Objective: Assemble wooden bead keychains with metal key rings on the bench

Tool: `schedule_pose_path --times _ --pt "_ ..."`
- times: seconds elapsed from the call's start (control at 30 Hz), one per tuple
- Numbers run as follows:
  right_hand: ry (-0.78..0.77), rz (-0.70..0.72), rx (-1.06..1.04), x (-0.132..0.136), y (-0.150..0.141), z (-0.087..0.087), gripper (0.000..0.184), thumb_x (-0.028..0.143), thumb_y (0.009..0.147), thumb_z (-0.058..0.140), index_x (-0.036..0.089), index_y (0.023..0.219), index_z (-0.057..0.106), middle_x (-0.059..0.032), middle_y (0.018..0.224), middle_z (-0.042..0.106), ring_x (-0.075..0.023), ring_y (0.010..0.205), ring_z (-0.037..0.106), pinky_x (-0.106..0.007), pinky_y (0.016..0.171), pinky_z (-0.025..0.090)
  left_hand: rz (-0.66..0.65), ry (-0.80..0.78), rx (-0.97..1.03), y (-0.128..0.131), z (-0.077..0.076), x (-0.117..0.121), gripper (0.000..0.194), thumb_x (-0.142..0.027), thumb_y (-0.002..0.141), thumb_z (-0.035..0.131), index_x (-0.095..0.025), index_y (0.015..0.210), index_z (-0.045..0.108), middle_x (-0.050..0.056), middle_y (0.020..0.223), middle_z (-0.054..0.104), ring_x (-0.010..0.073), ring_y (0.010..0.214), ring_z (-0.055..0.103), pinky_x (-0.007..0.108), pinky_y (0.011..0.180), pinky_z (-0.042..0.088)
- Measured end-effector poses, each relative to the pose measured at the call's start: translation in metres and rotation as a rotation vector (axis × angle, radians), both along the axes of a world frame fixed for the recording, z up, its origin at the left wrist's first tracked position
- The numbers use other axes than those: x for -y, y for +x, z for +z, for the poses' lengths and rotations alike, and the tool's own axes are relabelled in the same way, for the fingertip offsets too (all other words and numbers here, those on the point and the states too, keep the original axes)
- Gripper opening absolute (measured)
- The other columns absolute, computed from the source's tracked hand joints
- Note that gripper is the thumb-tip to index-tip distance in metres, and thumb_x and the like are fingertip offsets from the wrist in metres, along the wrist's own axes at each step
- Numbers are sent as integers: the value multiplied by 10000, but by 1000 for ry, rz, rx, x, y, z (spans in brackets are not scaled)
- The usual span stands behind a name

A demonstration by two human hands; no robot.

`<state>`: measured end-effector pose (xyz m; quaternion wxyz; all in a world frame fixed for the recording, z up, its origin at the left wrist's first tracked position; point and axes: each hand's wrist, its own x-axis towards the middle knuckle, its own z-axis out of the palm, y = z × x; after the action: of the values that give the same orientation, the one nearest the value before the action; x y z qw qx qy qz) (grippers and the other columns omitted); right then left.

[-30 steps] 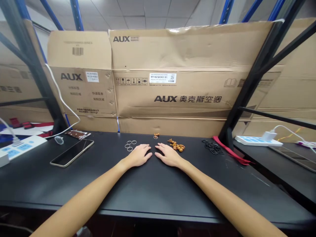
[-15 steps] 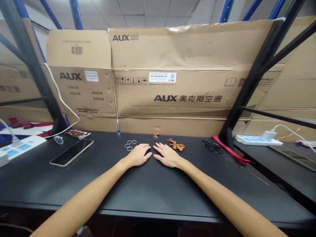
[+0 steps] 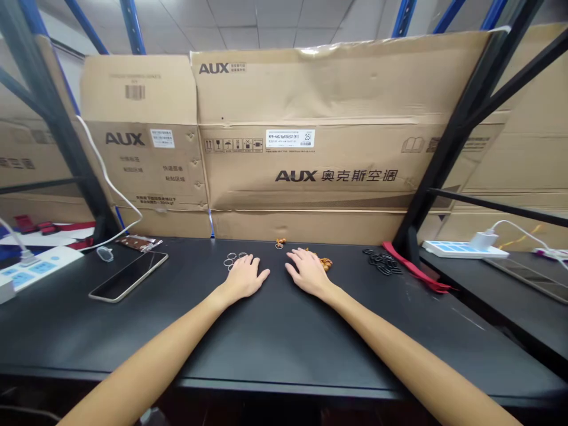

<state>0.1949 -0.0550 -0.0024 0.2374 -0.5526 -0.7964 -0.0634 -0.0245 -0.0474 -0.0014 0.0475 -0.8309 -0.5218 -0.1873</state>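
Both my hands lie flat on the black table (image 3: 266,331), fingers stretched out and holding nothing. My left hand (image 3: 244,275) reaches toward a few small metal rings (image 3: 231,259); its fingertips touch or nearly touch them. My right hand (image 3: 308,272) rests with its fingers over the left end of a small pile of brown wooden charms (image 3: 326,262). One more brown charm on a ring (image 3: 280,242) lies apart, just beyond the gap between the hands.
A phone (image 3: 128,275) lies at the left, with a white power strip (image 3: 31,266) further left. Black rings (image 3: 382,262) and a red strap (image 3: 415,272) sit at the right. Cardboard boxes (image 3: 310,171) wall off the table's back; black rack posts (image 3: 444,154) stand either side.
Both hands have slid forward and apart: the left toward the metal rings, the right onto the edge of the brown charm pile.
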Motion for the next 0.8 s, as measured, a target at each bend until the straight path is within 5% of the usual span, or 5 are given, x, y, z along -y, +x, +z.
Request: schedule_pose_path --times 0.23,0.4,0.6,0.8 --pt "-18 -268 -20 -10 18 -3 449 377 913 374 102 1216 557 -176 1278 538 -323 1297 348 -505 1083 182 -308 15 30 4 13 9 384 -404 922 422 -154 1192 532 126 1260 549 251 1194 485 386 1017 377" --pt "-6 -110 -46 -4 9 1 349 289 910 375 161 1130 614 -103 1172 630 -273 1246 428 -472 1103 184 -224 0 47 2 12 9 401 -412 909 448 -122 1169 544 157 1259 550 289 1200 479 426 1015 379" --pt "39 171 -106 5 -6 3 325 156 874 391 184 1098 624 -59 1123 655 -210 1184 482 -396 1085 254 -376 -69 108 2 14 8 309 -301 912 449 -176 1182 533 86 1172 609 221 1088 559 361 970 432" --pt "65 134 -84 8 -6 4 266 209 854 469 183 1066 626 -85 1067 628 -236 1034 489 -370 856 403 -363 -18 133 3 12 6 245 -249 897 454 -183 1096 582 83 1078 609 215 1005 558 371 935 440"
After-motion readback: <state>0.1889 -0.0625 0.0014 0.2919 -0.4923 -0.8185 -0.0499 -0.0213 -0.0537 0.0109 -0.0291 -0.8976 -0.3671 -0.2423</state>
